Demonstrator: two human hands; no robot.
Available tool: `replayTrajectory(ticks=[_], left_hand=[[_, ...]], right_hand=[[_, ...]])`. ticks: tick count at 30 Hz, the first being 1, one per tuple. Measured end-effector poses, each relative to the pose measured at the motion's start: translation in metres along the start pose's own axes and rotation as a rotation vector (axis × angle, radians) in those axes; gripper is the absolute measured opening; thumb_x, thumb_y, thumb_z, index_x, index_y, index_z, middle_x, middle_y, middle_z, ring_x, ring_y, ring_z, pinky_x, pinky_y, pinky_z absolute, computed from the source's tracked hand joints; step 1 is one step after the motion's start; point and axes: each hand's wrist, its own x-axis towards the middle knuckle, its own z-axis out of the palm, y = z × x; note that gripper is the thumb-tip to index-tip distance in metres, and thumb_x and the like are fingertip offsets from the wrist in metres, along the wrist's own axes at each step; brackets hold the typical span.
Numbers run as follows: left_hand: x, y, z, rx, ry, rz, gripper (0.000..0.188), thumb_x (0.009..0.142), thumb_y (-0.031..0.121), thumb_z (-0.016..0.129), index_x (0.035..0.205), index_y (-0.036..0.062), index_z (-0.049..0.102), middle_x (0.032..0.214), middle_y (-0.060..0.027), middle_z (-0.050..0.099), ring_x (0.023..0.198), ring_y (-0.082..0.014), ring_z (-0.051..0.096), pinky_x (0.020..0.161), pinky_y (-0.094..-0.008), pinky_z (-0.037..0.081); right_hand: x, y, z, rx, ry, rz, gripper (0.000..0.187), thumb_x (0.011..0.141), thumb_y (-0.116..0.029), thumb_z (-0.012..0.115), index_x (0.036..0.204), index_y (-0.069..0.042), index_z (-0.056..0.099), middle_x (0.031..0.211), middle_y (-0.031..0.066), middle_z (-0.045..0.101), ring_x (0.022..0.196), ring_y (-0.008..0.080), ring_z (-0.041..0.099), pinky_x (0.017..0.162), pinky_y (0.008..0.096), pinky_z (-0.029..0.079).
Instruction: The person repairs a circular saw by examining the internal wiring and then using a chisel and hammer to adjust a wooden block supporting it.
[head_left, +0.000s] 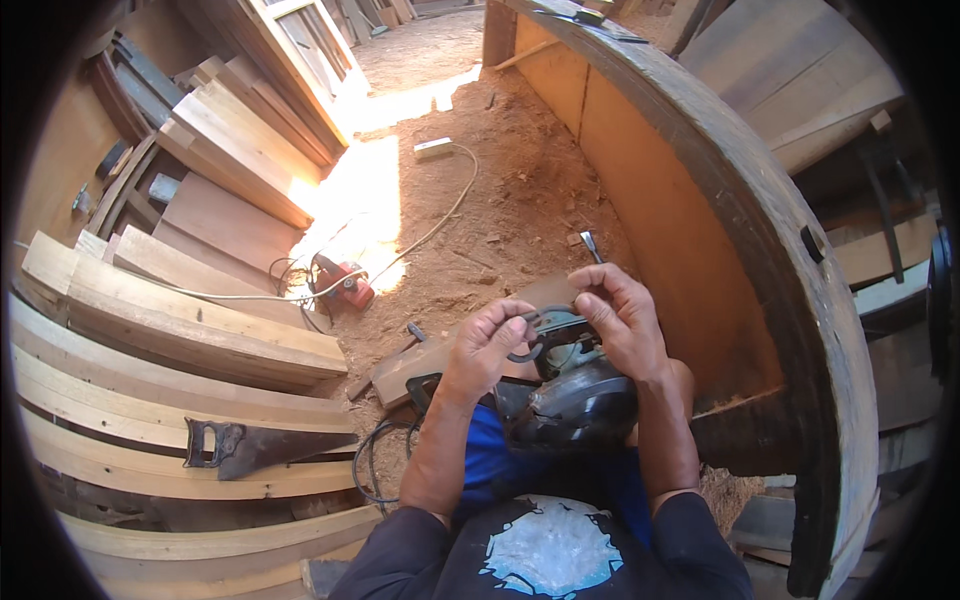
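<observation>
Above my lap, both hands pinch a thin, dark, curved piece like a cord or band (550,311). My left hand (486,347) has thumb and fingertips closed at its left side. My right hand (620,318) closes its thumb and fingers at the right; its far end is hidden by the fingers. Directly below, a power tool that looks like a circular saw (575,403), with a dark rounded guard, rests at my lap. A wooden board (405,377) lies just beyond it. The band's exact kind is too small to tell.
A handsaw (275,450) lies on stacked boards (190,320) at left. Beyond them sit a red power tool (345,285) and a white power strip (433,148) with its cord. A chisel-like tool (590,246) lies near the large workbench (740,130) at right.
</observation>
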Motion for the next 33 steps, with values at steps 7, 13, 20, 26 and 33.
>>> replayTrajectory(ticks=[7, 13, 20, 26, 33], left_hand=[[0.002, -0.011, -0.002, -0.006, 0.086, 0.065, 0.024, 0.105, 0.016, 0.057, 0.120, -0.0008, 0.064, 0.094, -0.0018, 0.067, 0.088, -0.0080, 0.059, 0.084, -0.0258, 0.048], [0.004, -0.018, -0.004, -0.034, 0.085, 0.089, 0.024, 0.105, 0.017, 0.056, 0.121, 0.0003, 0.063, 0.095, -0.0017, 0.067, 0.090, -0.0080, 0.060, 0.085, -0.0265, 0.049], [0.007, -0.039, -0.003, -0.188, 0.173, 0.077, 0.020, 0.106, 0.018, 0.052, 0.118, 0.0035, 0.058, 0.103, -0.0064, 0.067, 0.099, -0.0145, 0.064, 0.090, -0.0323, 0.052], [0.010, -0.046, 0.014, -0.487, 0.196, 0.053, 0.019, 0.106, 0.022, 0.048, 0.114, 0.0059, 0.054, 0.106, -0.0138, 0.068, 0.102, -0.0250, 0.067, 0.095, -0.0416, 0.054], [0.014, -0.068, 0.014, -0.573, 0.181, 0.194, 0.020, 0.105, 0.023, 0.048, 0.112, 0.0053, 0.053, 0.102, -0.0148, 0.067, 0.100, -0.0262, 0.066, 0.100, -0.0479, 0.050]], right_hand=[[-0.008, 0.008, -0.026, 0.179, 0.239, -0.019, 0.014, 0.102, -0.005, 0.060, 0.113, 0.001, 0.065, 0.097, -0.0005, 0.062, 0.088, 0.0063, 0.056, 0.080, 0.0228, 0.047], [-0.020, 0.019, -0.032, 0.145, 0.231, 0.033, 0.015, 0.101, -0.005, 0.060, 0.113, 0.001, 0.065, 0.097, -0.0003, 0.063, 0.088, 0.0066, 0.057, 0.081, 0.0234, 0.048], [-0.062, 0.030, -0.047, 0.053, 0.216, 0.101, 0.020, 0.099, -0.012, 0.062, 0.114, 0.001, 0.065, 0.096, -0.0005, 0.062, 0.087, 0.0069, 0.056, 0.080, 0.0242, 0.047], [-0.128, 0.076, -0.035, 0.289, 0.127, 0.120, 0.035, 0.099, -0.025, 0.067, 0.122, 0.000, 0.062, 0.109, 0.0020, 0.064, 0.102, 0.0095, 0.057, 0.092, 0.0267, 0.046], [-0.132, 0.097, -0.029, 0.321, 0.201, 0.097, 0.048, 0.097, -0.043, 0.071, 0.114, 0.001, 0.064, 0.100, 0.0017, 0.065, 0.095, 0.0091, 0.057, 0.088, 0.0263, 0.047]])
